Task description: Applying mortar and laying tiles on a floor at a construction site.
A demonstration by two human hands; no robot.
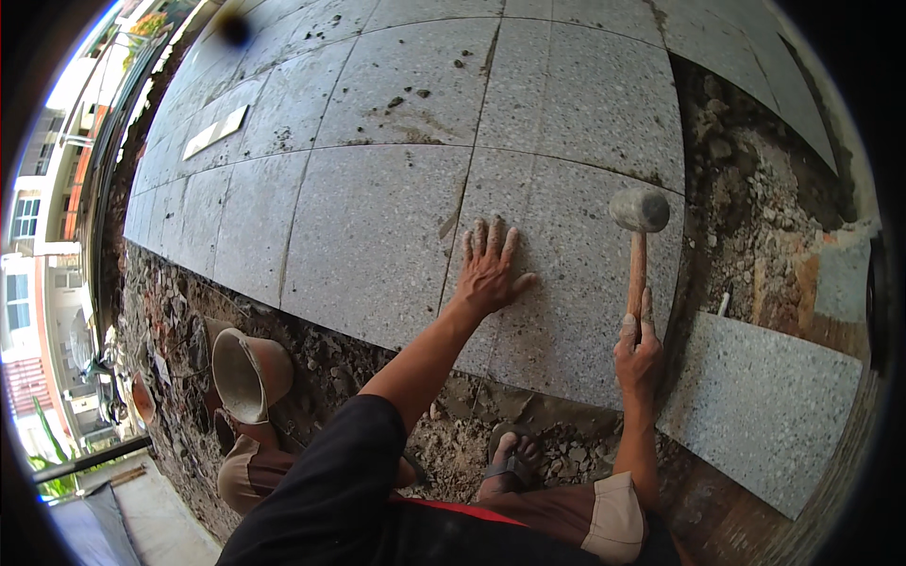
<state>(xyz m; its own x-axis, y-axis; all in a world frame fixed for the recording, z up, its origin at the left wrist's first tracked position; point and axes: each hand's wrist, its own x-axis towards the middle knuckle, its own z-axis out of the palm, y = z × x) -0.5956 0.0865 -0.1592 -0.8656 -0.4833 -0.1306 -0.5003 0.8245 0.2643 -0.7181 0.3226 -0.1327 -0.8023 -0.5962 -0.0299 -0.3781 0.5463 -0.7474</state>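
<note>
My left hand (491, 267) lies flat on a grey speckled paving tile (566, 283), its fingers spread and dusty. In my right hand (638, 354) is the wooden handle of a rubber mallet (639, 209), gripped low with a finger stretched along it. The mallet's dark, dust-covered head is raised at the far end of the handle, over the right part of the same tile. Whether the head touches the tile I cannot tell. Other laid tiles (377, 226) adjoin this one to the left and beyond, with narrow joints between them.
A loose speckled tile (764, 406) lies at the right, beside a trench of rubble and soil (755, 198). A dirty bucket (250, 374) stands tipped on broken ground at the left. A pale flat strip (216, 132) rests on the far-left tiles. My sandalled foot (512, 453) is on rubble below.
</note>
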